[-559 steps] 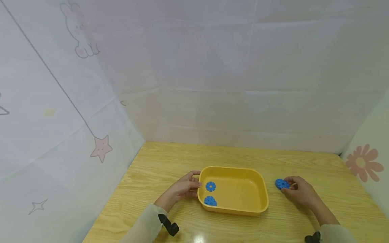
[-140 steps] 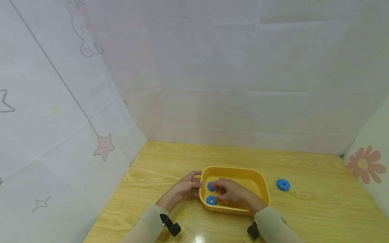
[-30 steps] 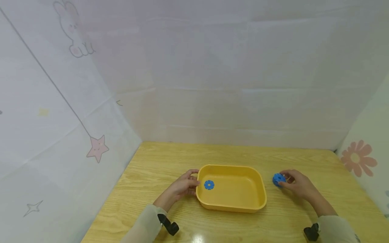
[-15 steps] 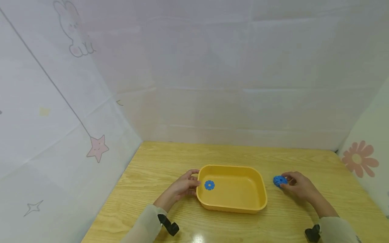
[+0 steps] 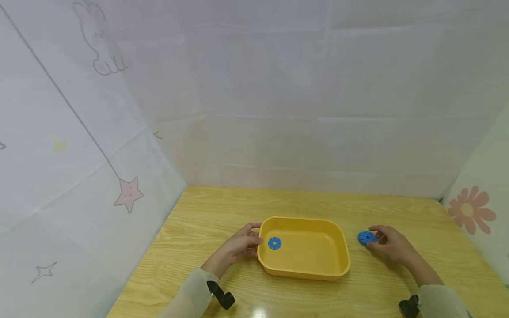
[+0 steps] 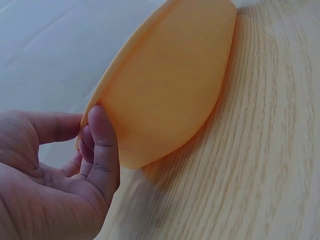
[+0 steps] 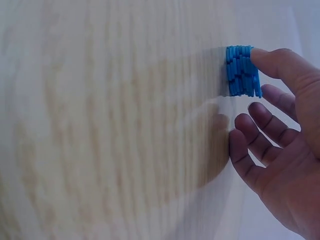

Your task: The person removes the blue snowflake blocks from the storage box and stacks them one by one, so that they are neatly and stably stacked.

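Observation:
In the head view my left hand [image 5: 241, 243] grips the left end of a yellow plastic tray [image 5: 306, 274]. The left wrist view shows its thumb and fingers pinching the tray rim [image 6: 107, 75]. One blue snowflake building disc [image 5: 274, 243] lies flat inside, near the tray's left wall. To the tray's right, my right hand [image 5: 391, 245] is at a stack of blue discs [image 5: 366, 238] on the table. In the right wrist view the thumb touches the edge of the disc stack [image 7: 242, 72]. The index fingertip is close to the topmost disc, and the other fingers hang loosely curled.
The wood-grain table [image 5: 222, 203] reaches back to a pale fabric curtain [image 5: 258, 110]. A side curtain [image 5: 79, 176] with printed figures hangs at the left. Another with a flower print [image 5: 471, 210] hangs at the right.
Two discs lay in the tray earlier; one is there now. Over the last second the tilted disc at the stack has settled flat and my right index finger has lifted slightly. The left hand keeps its grip.

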`<action>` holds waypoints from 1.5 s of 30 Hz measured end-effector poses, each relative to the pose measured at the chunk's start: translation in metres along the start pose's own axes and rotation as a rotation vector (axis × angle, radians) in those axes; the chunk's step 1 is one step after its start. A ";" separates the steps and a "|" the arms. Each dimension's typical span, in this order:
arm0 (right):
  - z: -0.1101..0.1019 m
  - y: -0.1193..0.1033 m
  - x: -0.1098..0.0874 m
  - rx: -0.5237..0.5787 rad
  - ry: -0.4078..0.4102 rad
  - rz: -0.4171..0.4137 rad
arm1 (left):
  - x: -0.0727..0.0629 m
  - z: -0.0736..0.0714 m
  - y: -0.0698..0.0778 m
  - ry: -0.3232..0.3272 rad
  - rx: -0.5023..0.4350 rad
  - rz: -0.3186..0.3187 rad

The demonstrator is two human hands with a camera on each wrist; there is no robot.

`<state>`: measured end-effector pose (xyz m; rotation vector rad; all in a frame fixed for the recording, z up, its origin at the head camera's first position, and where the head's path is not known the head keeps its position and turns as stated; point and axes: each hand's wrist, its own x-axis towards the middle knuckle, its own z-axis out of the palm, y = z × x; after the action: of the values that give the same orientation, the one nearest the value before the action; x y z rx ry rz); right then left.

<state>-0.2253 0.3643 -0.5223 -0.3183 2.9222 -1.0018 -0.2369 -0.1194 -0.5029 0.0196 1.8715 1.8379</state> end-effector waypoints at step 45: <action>0.075 -0.154 0.055 0.136 -0.072 -0.331 | -0.001 0.000 0.000 -0.004 0.003 0.005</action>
<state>-0.2436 0.1891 -0.4854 -0.8320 2.7737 -1.1895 -0.2362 -0.1197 -0.5029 0.0288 1.8731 1.8374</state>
